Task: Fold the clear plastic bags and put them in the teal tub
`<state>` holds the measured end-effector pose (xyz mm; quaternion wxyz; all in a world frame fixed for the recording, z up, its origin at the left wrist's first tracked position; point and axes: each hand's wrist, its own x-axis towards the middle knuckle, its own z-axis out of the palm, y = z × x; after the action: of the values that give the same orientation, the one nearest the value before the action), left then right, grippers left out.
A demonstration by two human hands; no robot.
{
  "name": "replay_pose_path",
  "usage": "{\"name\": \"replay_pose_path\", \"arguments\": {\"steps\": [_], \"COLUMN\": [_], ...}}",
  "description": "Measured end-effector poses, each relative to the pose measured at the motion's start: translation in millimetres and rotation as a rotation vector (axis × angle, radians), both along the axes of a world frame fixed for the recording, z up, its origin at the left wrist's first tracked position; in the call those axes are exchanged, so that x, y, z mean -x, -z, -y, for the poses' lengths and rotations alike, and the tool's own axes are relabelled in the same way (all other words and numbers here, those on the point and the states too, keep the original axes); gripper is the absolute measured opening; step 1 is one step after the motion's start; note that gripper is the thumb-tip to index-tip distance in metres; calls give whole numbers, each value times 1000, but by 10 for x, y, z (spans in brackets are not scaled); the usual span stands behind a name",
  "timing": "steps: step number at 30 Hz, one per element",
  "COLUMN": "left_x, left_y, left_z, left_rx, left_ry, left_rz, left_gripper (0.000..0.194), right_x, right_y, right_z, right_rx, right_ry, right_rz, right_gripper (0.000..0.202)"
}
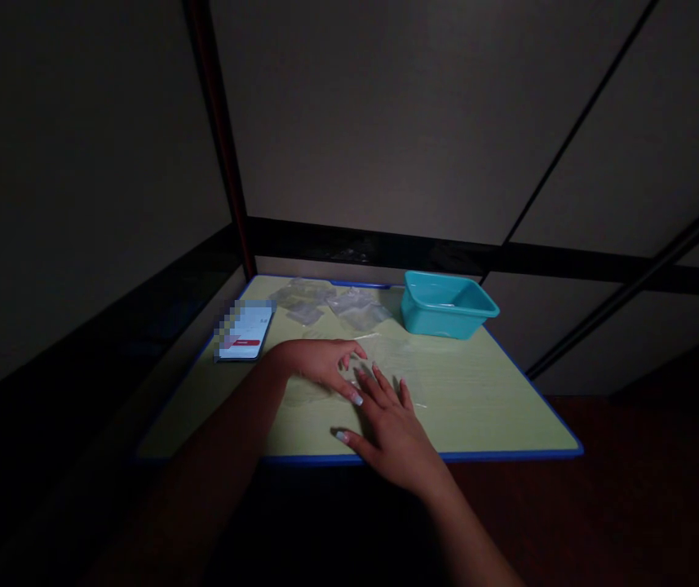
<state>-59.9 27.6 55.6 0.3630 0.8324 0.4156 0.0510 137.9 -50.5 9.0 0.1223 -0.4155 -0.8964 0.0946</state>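
Note:
A clear plastic bag (401,359) lies flat on the pale yellow table, partly covered by both hands. My left hand (325,363) is over its left part, thumb and fingers apart in a loose curve with nothing visible between them. Close beside it, my right hand (391,428) rests with fingers spread, the fingertips on the bag and the thumb out to the left. More clear plastic bags (358,308) lie crumpled beyond the hands, towards the table's far edge.
A turquoise plastic basin (447,308) stands at the table's back right. On the left lies a phone (245,330) with its screen lit. The table (496,416) has a blue rim and stands against panelled walls (373,122).

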Motion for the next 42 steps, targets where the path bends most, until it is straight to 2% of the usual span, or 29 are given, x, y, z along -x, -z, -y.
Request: {"name": "replay_pose_path", "arguments": {"steps": [4,6,10,15,20,23,29,36,42], "left_x": [-55,-82,-90,-53,-51,-61,-56,-64,-76], "left_y": [4,23,59,53,36,46,98,161,185], "left_z": [41,45,24,3,-15,-34,-77,-110,-122], "left_rx": [-39,-88,-105,-71,-124,-80,16,62,-69], "left_ry": [38,46,-26,-16,-66,-111,-165,-178,-208], "left_rz": [-106,-142,-203,-153,-141,-114,-13,68,71], "left_gripper": [79,71,55,32,22,20,16,12,15], "right_x": [1,4,12,6,-5,-33,-191,-305,-291], "right_y": [11,7,-7,-9,15,38,77,87,134], "right_z": [-2,0,0,3,-3,-5,99,233,237], "right_rx": [-3,-2,0,2,-11,-35,-57,-103,-178], "right_ry": [10,14,17,16,9,13,121,-7,-27], "right_rz": [5,8,9,5,-40,-113,-235,-115,-71], "right_gripper": [64,64,64,63,63,59,45,47,42]}}
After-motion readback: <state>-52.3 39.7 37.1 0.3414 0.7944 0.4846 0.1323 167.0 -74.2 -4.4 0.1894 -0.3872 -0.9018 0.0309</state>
